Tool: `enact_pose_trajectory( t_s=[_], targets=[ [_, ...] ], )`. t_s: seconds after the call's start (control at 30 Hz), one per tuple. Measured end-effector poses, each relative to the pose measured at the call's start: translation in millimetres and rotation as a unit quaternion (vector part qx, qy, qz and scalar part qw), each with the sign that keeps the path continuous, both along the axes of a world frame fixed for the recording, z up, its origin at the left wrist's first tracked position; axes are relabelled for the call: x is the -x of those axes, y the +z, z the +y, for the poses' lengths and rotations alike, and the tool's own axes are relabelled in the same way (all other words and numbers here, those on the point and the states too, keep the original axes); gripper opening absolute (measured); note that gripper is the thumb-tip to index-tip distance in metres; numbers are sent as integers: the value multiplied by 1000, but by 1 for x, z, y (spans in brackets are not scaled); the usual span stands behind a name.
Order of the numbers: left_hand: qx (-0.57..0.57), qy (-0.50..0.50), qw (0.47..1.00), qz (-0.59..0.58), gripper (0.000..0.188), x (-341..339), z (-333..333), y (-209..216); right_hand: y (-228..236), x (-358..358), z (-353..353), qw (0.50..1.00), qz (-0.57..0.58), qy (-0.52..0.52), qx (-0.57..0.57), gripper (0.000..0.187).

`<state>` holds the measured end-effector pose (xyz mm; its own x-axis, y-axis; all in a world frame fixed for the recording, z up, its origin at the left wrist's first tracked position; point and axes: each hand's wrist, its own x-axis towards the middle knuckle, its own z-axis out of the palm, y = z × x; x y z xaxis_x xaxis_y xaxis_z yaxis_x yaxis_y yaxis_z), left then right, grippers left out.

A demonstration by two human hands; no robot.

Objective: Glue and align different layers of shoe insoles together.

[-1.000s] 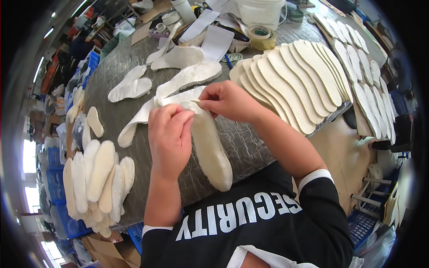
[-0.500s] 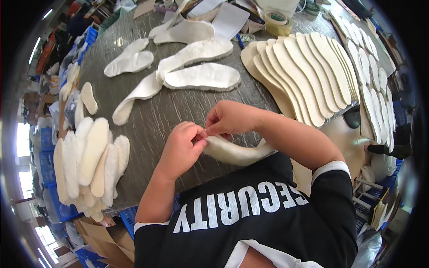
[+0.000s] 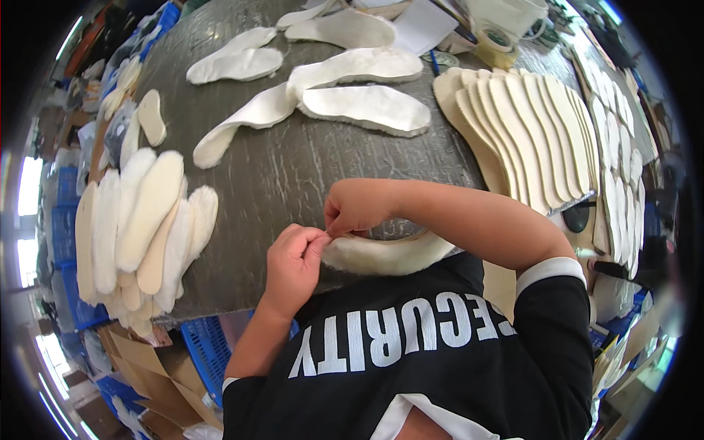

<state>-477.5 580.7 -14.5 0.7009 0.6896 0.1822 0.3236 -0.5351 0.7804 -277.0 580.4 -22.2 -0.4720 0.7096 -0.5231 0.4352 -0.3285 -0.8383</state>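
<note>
Close to my body, a cream fleece insole (image 3: pixel 389 256) lies curved, fluffy side toward me. My left hand (image 3: pixel 292 257) pinches its left end between thumb and fingers. Against the same end, my right hand (image 3: pixel 357 207) is closed in a pinch, its fingertips touching those of the left. My right forearm crosses above the insole and hides part of its right end. Beyond my hands, several loose white fleece insole pieces (image 3: pixel 367 108) lie spread on the dark table (image 3: pixel 271 180), some overlapping.
At the right, beige insoles (image 3: pixel 513 136) overlap in a fanned row, with more white ones on a board (image 3: pixel 612 169) beyond. A pile of fluffy insoles (image 3: pixel 150 213) sits at the left edge. Tape rolls (image 3: pixel 499 40) and papers (image 3: pixel 422 28) stand at the back.
The whole view has shifted, so the table things appear higher and farther right. Both hands still pinch the insole's left end; the insole now shows a fuller curve.
</note>
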Motion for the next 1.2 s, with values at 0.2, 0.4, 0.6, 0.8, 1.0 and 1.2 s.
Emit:
enact_pose_trajectory(
  t_s=[0.2,0.4,0.6,0.8,1.0,1.2],
  targets=[
    [-92,40,994,34,10,27,-4,-4,-9,34,18,1000,16,26,-3,18],
    [-41,51,996,67,11,43,-6,-24,-31,48,22,996,66,29,44,15],
    [-233,32,970,65,15,40,-13,-33,-31,59,17,988,-15,41,-151,14],
    [-211,-33,975,64,15,45,-11,-51,-46,64,8,977,-78,25,-195,15],
    [-194,-60,977,68,11,48,-10,-40,-51,64,6,978,-69,33,-192,17],
    [-93,15,989,115,14,46,1,-39,-44,37,4,994,40,-92,-43,31]
  ],
)
